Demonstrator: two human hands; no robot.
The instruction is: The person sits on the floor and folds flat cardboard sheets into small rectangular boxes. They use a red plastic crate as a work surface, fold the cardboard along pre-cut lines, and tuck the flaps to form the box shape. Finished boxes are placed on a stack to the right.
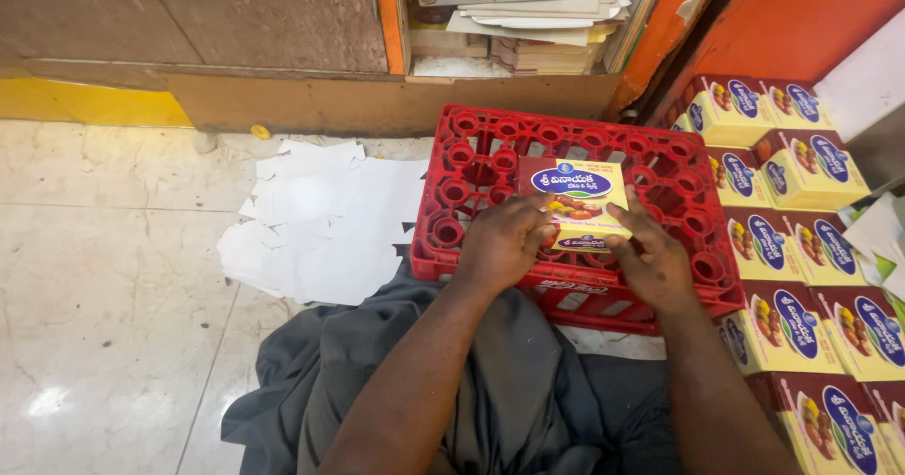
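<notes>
At the far left, a pale marble floor (104, 277) ran up to a yellow strip along the base of a brown wall. A loose heap of flat white card sheets (320, 221) lay spread on that floor, its right edge reaching just beside a red plastic crate (679, 169). The crate sat upside down in front of the person, its round sockets facing up, with grey trousers (509, 390) folded under its near edge.

The left hand (501, 241) rested on the crate's top with its fingers curled around the left and lower edge of a yellow and maroon sweet box (577, 202), gripping it. The box lay flat on the middle of the crate, its printed face up, showing a blue oval badge and a picture of sweets. The right hand (652, 258) closed on the box's lower right corner, fingers pressed along its right side, so both hands held the one box between them.

Above the crate, a shelf behind an orange frame carried a stack of papers (537, 18). At the right, rows of matching finished boxes (801, 239) stood packed side by side on the floor, from the orange wall down to the lower right corner, touching the crate's right side.
</notes>
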